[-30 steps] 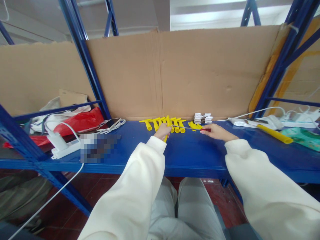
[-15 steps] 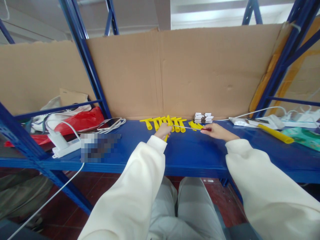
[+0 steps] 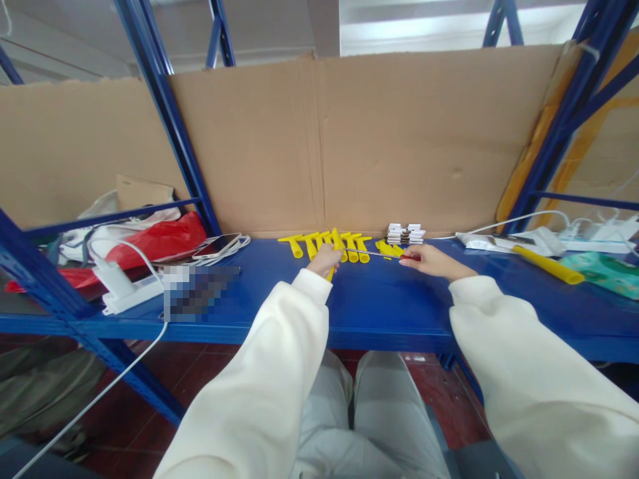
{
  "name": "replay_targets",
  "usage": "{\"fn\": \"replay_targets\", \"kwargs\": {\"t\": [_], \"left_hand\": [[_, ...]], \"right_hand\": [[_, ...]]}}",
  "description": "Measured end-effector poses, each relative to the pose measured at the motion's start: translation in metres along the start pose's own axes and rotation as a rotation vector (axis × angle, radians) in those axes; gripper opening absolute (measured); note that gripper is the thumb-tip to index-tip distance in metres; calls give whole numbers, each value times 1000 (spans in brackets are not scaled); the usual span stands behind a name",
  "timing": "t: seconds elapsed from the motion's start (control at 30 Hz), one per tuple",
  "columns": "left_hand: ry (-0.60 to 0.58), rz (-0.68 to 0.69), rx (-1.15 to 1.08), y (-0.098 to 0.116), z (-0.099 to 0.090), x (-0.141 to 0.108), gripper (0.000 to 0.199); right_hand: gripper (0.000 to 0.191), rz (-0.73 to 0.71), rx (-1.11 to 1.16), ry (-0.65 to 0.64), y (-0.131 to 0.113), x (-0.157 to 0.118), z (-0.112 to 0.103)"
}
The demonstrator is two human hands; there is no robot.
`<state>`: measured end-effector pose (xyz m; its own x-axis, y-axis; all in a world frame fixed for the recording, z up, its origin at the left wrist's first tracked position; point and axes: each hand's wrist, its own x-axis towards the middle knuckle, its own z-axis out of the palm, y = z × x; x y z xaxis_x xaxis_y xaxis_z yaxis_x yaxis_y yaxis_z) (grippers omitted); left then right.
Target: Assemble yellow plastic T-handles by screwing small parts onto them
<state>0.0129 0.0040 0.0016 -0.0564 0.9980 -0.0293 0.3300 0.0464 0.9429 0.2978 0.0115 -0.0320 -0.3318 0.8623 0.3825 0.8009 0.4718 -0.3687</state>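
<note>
My left hand is closed around a yellow T-shaped tube piece, whose ends stick out above and below the fingers. My right hand grips the dark red handle of a thin screwdriver. Its metal shaft runs leftward to the yellow piece at my left hand; the tip's exact contact is too small to make out. Behind the hands, several more yellow T-shaped tube pieces lie in a row. Small yellow parts lie just behind the shaft, near my right hand.
A stack of white pieces stands against the cardboard panel. On the blue shelf's right lie a yellow tube and a green packet. Leftward are a phone, a white power strip and a red bag.
The hands, the yellow piece and the screwdriver stay nearly in place. The whole view has shifted very slightly.
</note>
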Motion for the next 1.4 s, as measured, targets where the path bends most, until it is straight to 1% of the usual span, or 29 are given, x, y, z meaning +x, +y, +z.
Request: {"fn": "replay_targets", "kwargs": {"t": [0.07,0.2,0.27,0.37,0.4,0.5,0.63,0.7,0.87,0.93,1.0,1.2,1.27,1.4], "left_hand": [[-5,-2,-1,1,0,-1,23],[-14,-4,-1,0,-1,0,20],[-16,-3,13,-1,-1,2,17],[-31,10,30,-2,-1,5,14],[-32,17,27,-3,-1,6,14],[-27,37,18,-4,0,7,13],[-14,37,38,-4,1,6,4],[-13,34,41,-3,1,5,6],[-35,40,31,-3,1,6,18],[-34,45,20,-4,1,7,21],[-30,49,8,-5,1,8,22],[-27,47,14,-6,2,11,21],[-26,48,5,-6,2,11,21],[-28,49,-1,-6,2,10,24]], "right_hand": [[37,17,7,26,0,1,1],[37,37,-55,59,1,1,1],[38,30,-66,32,0,0,0],[44,-10,-22,-54,-1,-2,-3],[46,-22,-1,-63,-1,-2,-3],[49,-19,18,-13,1,0,0],[48,13,-35,61,6,2,3],[45,10,-44,55,6,1,3],[45,-8,-5,-82,1,-3,-1],[45,-17,12,-65,-1,-3,0],[43,-17,15,-22,0,-1,1],[38,20,-75,71,6,0,4],[37,14,-84,71,8,-1,3],[40,-3,-93,11,9,-2,1]]}}
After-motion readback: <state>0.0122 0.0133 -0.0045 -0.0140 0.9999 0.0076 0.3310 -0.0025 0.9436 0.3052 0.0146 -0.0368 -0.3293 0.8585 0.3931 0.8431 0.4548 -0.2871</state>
